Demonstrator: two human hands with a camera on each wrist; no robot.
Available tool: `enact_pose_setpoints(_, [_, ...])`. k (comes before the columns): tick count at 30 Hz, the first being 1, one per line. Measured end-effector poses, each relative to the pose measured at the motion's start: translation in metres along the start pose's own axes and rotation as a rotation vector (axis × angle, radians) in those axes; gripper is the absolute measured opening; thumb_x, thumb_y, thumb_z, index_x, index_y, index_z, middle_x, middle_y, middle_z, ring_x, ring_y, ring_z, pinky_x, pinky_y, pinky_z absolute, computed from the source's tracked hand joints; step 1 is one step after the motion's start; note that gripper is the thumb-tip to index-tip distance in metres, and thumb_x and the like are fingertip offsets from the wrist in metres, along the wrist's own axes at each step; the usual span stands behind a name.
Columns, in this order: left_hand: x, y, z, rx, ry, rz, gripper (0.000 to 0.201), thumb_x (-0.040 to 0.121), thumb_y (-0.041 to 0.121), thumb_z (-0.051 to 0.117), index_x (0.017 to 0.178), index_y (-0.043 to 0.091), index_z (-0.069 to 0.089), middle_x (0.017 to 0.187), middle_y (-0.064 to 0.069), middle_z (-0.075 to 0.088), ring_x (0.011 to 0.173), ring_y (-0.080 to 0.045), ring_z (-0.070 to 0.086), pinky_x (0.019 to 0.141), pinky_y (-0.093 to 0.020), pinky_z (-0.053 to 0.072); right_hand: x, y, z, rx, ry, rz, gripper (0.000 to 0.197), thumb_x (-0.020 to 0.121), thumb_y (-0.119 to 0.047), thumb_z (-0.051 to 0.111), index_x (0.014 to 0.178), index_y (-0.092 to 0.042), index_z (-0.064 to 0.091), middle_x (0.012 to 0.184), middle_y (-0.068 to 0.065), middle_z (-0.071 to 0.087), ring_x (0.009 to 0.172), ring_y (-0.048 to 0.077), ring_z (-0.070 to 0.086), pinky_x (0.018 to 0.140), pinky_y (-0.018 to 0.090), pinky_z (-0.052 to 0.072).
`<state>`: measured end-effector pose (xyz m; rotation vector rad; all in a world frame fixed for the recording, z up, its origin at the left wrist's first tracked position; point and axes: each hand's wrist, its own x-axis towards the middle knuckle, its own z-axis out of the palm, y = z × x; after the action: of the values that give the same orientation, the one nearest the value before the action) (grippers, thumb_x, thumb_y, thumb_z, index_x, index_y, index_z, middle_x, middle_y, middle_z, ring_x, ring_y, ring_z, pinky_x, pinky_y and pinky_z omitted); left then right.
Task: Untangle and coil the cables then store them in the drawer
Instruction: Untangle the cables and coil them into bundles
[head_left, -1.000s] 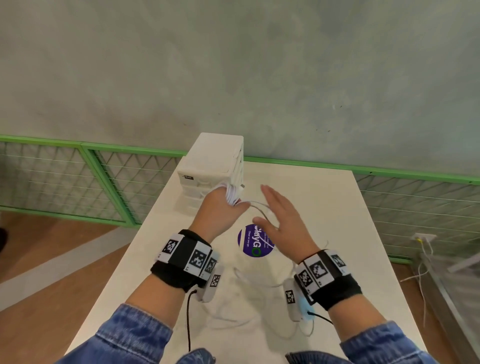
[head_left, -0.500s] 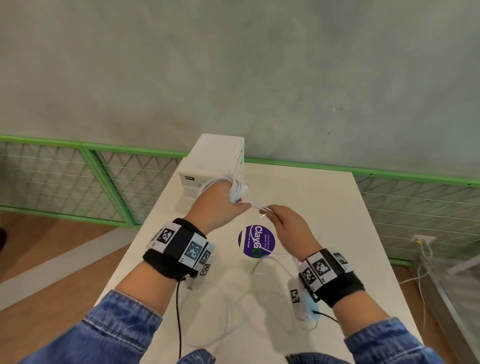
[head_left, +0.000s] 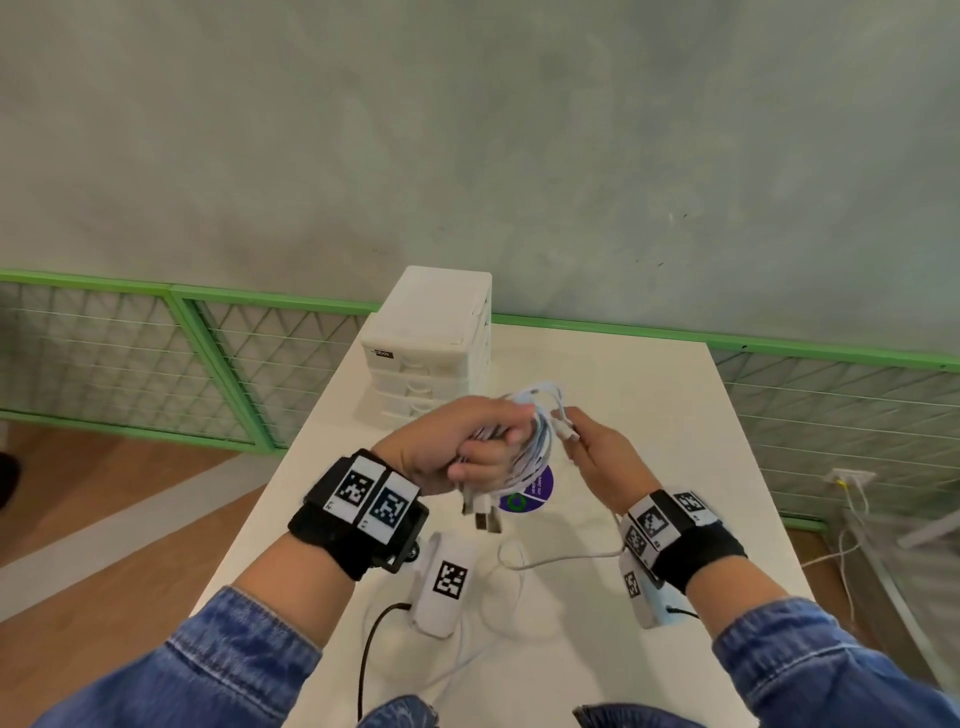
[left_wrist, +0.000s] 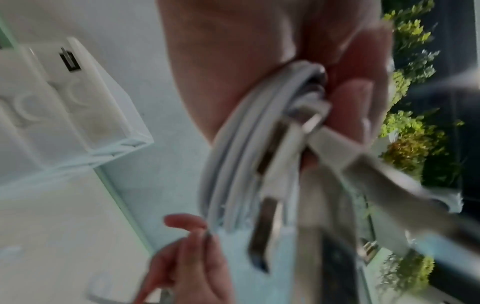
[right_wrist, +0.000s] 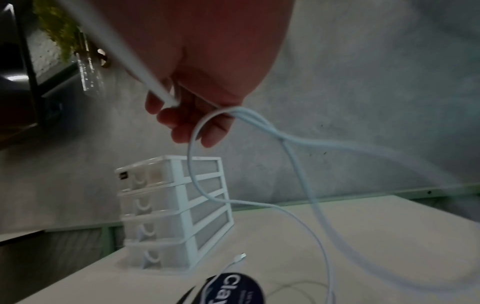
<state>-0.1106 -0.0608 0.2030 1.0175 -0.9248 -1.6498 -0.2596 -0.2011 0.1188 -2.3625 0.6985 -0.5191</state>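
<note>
My left hand (head_left: 467, 447) grips a bundle of coiled white cables (head_left: 537, 441) above the table, and their USB plugs (head_left: 485, 512) hang below the fist. The left wrist view shows the coil (left_wrist: 233, 164) running through my curled fingers. My right hand (head_left: 597, 452) pinches a white cable end (head_left: 563, 428) right beside the coil. From that hand a loose white cable (right_wrist: 293, 181) loops down to the table (head_left: 649, 395). The white drawer unit (head_left: 431, 343) stands at the table's far left with all its drawers closed (right_wrist: 176, 209).
A round purple sticker (head_left: 535, 491) lies on the table under my hands. More white cable (head_left: 550, 558) trails across the near part of the table. A green mesh fence (head_left: 156, 364) runs behind the table, below a grey wall.
My left hand has drawn back from the drawer unit and turned, so the coil and hanging plugs now show. My right hand has closed in and pinches the cable end by the coil.
</note>
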Motion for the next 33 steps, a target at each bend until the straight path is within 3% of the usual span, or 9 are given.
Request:
enact_pose_setpoints(5, [0.012,0.014,0.01,-0.321,0.047,0.227,0.041,0.089,0.043,0.04,0.062,0.015,0.052,0.029,0.008,0.033,0.023,-0.001,0.028,0.032,-0.017,0.023,-0.001,-0.017,0.025,0.082,-0.045,0.003,0.02,0.096,-0.028,0.031,0.099,-0.016,0.047,0.067,0.014,0.059,0.06,0.031,0.054,0.063,0.043,0.045])
enact_pose_setpoints(8, [0.02,0.019,0.009,-0.452,0.217,0.368,0.046,0.094,0.05,0.032,0.067,0.015,0.043,0.031,0.007,0.029,0.025,-0.002,0.025,0.033,-0.017,0.023,0.0,-0.025,0.039,0.135,-0.106,0.034,0.017,0.097,-0.023,0.034,0.101,-0.013,0.046,0.061,0.001,0.053,0.058,0.022,0.051,0.064,0.038,0.044])
enact_pose_setpoints(12, [0.025,0.033,0.001,-0.518,0.428,0.594,0.045,0.098,0.048,0.031,0.068,0.016,0.042,0.035,0.008,0.028,0.029,-0.004,0.027,0.037,-0.018,0.025,-0.011,-0.022,0.054,0.114,-0.246,0.064,0.016,0.099,-0.02,0.034,0.091,-0.032,0.043,0.066,-0.005,0.052,0.061,0.009,0.051,0.066,0.026,0.041])
enact_pose_setpoints(19, [0.026,0.048,-0.033,-0.347,0.833,0.783,0.031,0.098,0.03,0.047,0.07,0.019,0.039,0.049,0.007,0.041,0.042,-0.009,0.038,0.047,-0.023,0.034,-0.028,-0.022,0.046,0.063,-0.267,0.037,0.018,0.099,-0.017,0.036,0.099,-0.024,0.053,0.067,-0.019,0.046,0.062,-0.011,0.052,0.06,0.008,0.036])
enact_pose_setpoints(22, [0.028,0.035,-0.046,0.051,0.935,0.826,0.028,0.098,0.018,0.046,0.071,0.02,0.039,0.052,0.006,0.041,0.045,-0.011,0.038,0.048,-0.027,0.032,-0.022,-0.028,0.037,0.05,-0.149,-0.027,0.024,0.097,-0.025,0.038,0.109,-0.02,0.059,0.078,-0.019,0.055,0.07,0.003,0.054,0.065,0.017,0.036])
enact_pose_setpoints(24, [0.028,0.021,-0.056,0.466,0.972,0.755,0.023,0.096,0.018,0.049,0.074,0.016,0.045,0.058,-0.001,0.045,0.049,-0.015,0.042,0.051,-0.032,0.037,-0.015,-0.028,0.03,0.059,-0.058,-0.066,0.03,0.092,-0.036,0.035,0.103,-0.024,0.061,0.08,-0.009,0.061,0.072,0.02,0.057,0.064,0.026,0.039])
enact_pose_setpoints(27, [0.031,-0.002,-0.062,0.982,0.832,0.419,0.03,0.094,0.033,0.051,0.086,0.005,0.052,0.073,-0.012,0.054,0.063,-0.024,0.053,0.06,-0.039,0.047,-0.005,-0.03,0.019,0.047,0.025,-0.138,0.032,0.091,-0.046,0.033,0.095,-0.028,0.06,0.076,0.003,0.068,0.068,0.024,0.059,0.064,0.035,0.046])
enact_pose_setpoints(29, [0.032,-0.012,-0.058,1.064,0.675,0.239,0.027,0.094,0.036,0.05,0.085,0.012,0.051,0.074,-0.006,0.054,0.066,-0.021,0.055,0.062,-0.03,0.047,0.001,-0.03,0.007,0.019,0.08,-0.138,0.03,0.092,-0.043,0.04,0.095,-0.024,0.063,0.081,0.0,0.071,0.071,0.021,0.062,0.068,0.035,0.048])
enact_pose_setpoints(33, [0.031,-0.025,-0.038,0.855,0.449,0.0,0.033,0.094,0.044,0.046,0.079,0.015,0.047,0.056,0.0,0.047,0.047,-0.015,0.042,0.047,-0.022,0.036,0.006,-0.019,-0.007,-0.094,0.138,-0.142,0.022,0.091,-0.033,0.049,0.091,-0.019,0.066,0.076,-0.001,0.072,0.066,0.024,0.062,0.062,0.031,0.044])
